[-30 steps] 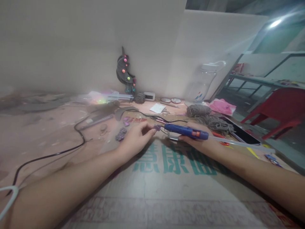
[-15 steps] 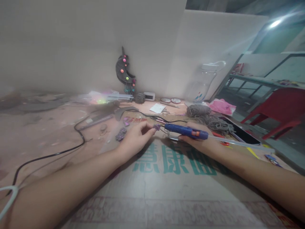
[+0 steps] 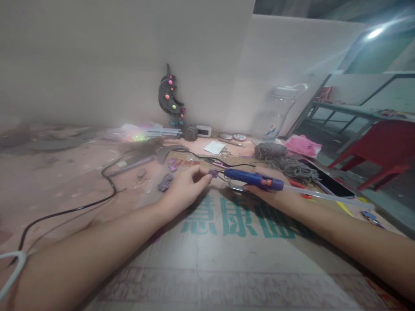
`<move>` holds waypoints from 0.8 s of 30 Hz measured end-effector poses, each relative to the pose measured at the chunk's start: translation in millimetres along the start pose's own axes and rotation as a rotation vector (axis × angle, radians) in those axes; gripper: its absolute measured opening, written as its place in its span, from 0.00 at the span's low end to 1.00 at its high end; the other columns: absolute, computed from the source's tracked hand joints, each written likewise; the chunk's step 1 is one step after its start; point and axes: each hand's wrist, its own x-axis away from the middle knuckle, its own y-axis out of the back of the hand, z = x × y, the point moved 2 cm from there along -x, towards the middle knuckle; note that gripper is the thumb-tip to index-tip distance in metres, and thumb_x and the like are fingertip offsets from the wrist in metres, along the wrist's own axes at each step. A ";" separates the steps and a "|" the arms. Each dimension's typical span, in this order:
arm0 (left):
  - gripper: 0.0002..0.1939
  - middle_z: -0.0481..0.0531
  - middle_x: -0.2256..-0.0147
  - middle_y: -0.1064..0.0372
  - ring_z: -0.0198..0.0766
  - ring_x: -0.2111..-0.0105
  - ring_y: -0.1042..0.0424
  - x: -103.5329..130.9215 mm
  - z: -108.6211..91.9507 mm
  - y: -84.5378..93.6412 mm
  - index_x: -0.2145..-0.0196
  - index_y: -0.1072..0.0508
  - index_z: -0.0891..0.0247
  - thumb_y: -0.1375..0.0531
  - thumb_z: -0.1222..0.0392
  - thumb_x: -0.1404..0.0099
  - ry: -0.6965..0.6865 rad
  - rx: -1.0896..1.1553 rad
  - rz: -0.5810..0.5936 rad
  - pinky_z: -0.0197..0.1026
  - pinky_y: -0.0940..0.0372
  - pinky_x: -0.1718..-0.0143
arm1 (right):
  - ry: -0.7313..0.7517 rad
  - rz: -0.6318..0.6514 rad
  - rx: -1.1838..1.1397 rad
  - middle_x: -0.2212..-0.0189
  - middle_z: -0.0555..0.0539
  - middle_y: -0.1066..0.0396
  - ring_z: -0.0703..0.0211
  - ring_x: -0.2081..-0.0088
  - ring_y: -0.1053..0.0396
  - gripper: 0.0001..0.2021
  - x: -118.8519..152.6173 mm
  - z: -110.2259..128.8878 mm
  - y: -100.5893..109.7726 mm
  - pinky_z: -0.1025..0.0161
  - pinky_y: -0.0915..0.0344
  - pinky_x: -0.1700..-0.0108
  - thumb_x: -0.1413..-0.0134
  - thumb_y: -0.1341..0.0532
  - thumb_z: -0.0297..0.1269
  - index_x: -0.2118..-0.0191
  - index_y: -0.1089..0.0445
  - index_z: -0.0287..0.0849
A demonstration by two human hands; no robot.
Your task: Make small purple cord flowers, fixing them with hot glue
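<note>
Between thumb and fingertips, my left hand [image 3: 186, 188] pinches a small purple piece [image 3: 213, 173]. The blue glue gun [image 3: 253, 178], with a clear glue stick [image 3: 327, 196] sticking out of its back, is held in my right hand [image 3: 270, 190]. Its nozzle points left and is at the purple piece; whether they touch is too small to tell. A thin metallic tool [image 3: 238, 188] shows beneath the gun by my right fingers. Several grey-purple pieces [image 3: 165, 182] lie just left of my left hand on the printed cardboard [image 3: 227, 259].
Grey yarn [image 3: 270, 151], a phone [image 3: 333, 179], a pink cloth [image 3: 303, 145] and a clear bottle [image 3: 277, 114] are at the right. A crescent ornament [image 3: 168, 97] is against the wall. A black cable [image 3: 74, 209] crosses the left side. Beyond stands a red chair [image 3: 382, 147].
</note>
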 end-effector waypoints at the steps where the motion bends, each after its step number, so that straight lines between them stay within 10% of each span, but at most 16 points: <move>1: 0.11 0.51 0.68 0.26 0.37 0.69 0.30 -0.1 -0.1 0.0 0.69 0.29 0.63 0.43 0.52 0.37 0.003 0.001 -0.001 0.37 0.39 0.69 | -0.007 0.007 0.009 0.78 0.51 0.32 0.61 0.76 0.36 0.12 -0.1 -0.1 -0.2 0.65 0.42 0.73 0.49 0.37 0.46 0.74 0.33 0.44; 24: 0.12 0.51 0.69 0.28 0.37 0.70 0.32 -0.4 -1.8 -0.2 0.69 0.30 0.63 0.42 0.51 0.37 -0.007 0.007 0.012 0.37 0.40 0.69 | -0.066 -0.016 -0.042 0.75 0.50 0.29 0.58 0.73 0.33 0.08 -0.8 0.5 0.7 0.63 0.38 0.72 0.50 0.37 0.44 0.69 0.29 0.45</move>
